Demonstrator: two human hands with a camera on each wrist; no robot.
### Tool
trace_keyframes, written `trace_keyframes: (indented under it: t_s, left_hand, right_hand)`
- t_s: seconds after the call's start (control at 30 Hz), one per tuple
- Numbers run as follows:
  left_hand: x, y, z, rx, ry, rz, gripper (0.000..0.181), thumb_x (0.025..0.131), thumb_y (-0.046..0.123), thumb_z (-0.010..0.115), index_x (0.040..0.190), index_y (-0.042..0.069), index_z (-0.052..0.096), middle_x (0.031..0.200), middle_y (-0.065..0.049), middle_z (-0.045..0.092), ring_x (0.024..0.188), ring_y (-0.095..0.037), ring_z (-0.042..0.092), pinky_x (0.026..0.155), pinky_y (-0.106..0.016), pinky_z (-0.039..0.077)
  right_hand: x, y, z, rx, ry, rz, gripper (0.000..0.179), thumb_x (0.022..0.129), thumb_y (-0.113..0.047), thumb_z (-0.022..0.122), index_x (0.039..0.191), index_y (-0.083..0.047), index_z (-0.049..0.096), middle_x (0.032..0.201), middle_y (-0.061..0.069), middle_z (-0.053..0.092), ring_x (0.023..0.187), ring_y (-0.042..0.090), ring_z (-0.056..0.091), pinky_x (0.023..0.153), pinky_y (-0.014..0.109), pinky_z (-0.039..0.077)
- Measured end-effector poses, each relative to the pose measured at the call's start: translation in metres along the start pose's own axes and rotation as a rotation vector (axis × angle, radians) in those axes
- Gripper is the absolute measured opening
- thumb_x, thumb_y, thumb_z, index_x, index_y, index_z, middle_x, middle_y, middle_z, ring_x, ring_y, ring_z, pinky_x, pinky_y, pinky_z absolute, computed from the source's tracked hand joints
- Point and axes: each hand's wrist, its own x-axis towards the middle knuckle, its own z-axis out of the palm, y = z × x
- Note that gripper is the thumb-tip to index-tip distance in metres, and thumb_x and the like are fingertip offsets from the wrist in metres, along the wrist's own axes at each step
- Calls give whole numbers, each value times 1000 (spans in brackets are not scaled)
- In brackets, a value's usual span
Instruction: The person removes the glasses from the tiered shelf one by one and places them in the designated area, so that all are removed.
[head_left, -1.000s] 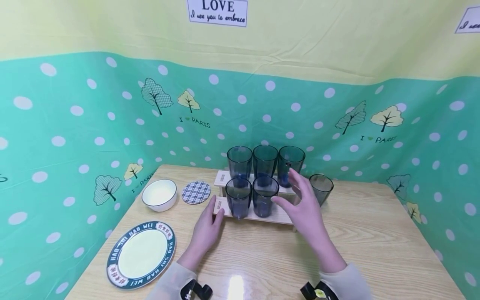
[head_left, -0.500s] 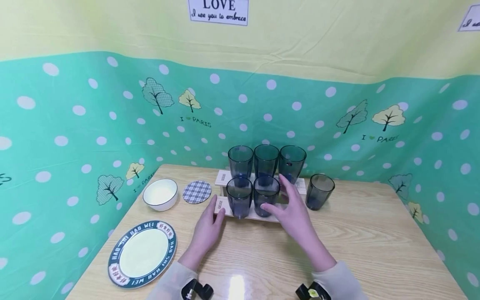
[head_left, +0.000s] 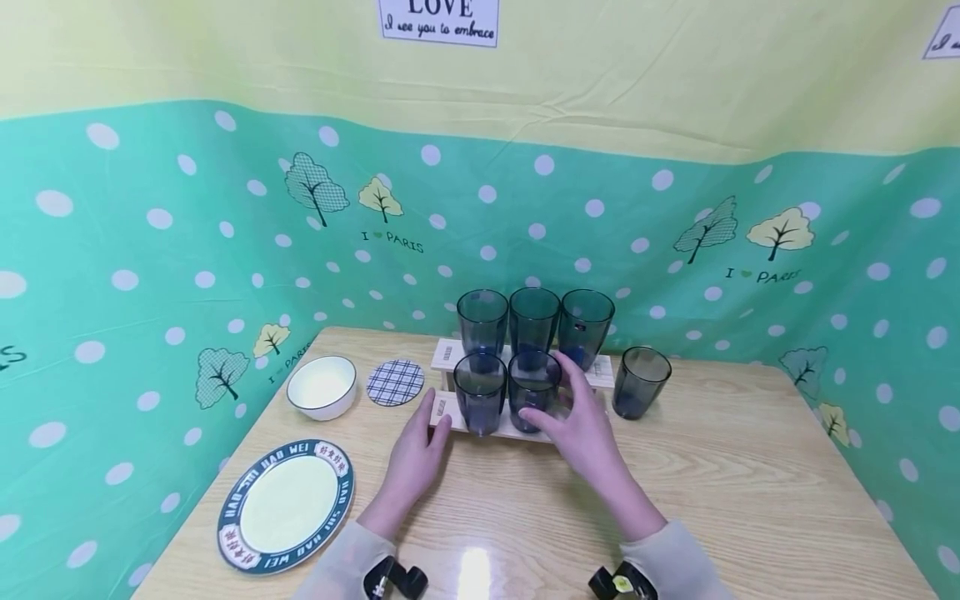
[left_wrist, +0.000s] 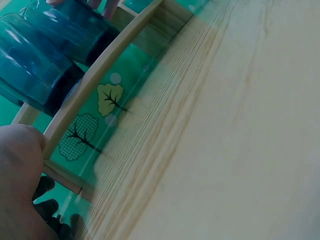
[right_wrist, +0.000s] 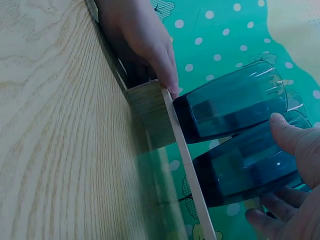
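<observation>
A two-tier wooden stand holds dark tinted drinking glasses, three on its upper step and two on the lower. My left hand grips the left end of the lower step; in the left wrist view its thumb lies at the board's end. My right hand is around the right-hand glass of the lower step, thumb on the near side and fingers on the far side. That glass stands upright on the board, beside the lower-left glass. In the right wrist view my thumb overlaps the held glass near its rim.
Another tinted glass stands on the table right of the stand. To the left are a white bowl, a checked round coaster and a plate with a blue rim. A patterned cloth hangs close behind.
My right hand has moved left, from beside the lower right glass to around it. The left hand has kept its place on the stand, and the glasses have stayed put.
</observation>
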Motion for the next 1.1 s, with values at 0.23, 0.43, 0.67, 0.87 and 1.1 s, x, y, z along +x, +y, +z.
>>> trace_keyframes:
  t_s: [0.23,0.43,0.67,0.87,1.1]
  left_hand:
    - [0,0,0,-5,-2,0,69,118,39,52,175,8,28,176,-22,34,161,-43,34,131,-61,28]
    - [-1,1,1,-2,5,8,69,118,40,52,175,7,30,175,-23,36,160,-44,35,131,-61,30]
    - [-1,1,1,-2,19,17,69,118,40,53,174,6,31,174,-24,37,160,-46,36,130,-63,30]
    - [-1,1,1,4,16,10,68,118,38,52,174,5,31,174,-24,36,160,-45,35,131,-62,29]
    - [-1,2,0,3,10,1,69,118,39,52,174,5,30,175,-23,35,161,-44,34,131,-62,28]
  right_hand:
    - [0,2,1,15,-4,14,107,89,-33,96,174,-33,30,165,16,49,143,44,59,114,54,55]
    - [1,2,1,37,-7,6,105,91,-29,95,174,-30,30,165,13,49,148,37,54,118,47,51]
    - [2,2,1,64,3,-14,101,92,-21,94,173,-25,33,160,13,52,149,34,53,119,45,51]
    - [2,3,0,69,25,-48,101,90,-17,96,171,-23,38,154,14,57,142,34,59,114,46,56]
    - [0,1,-6,73,26,-21,100,89,-17,97,170,-25,39,153,13,57,140,33,59,111,47,58]
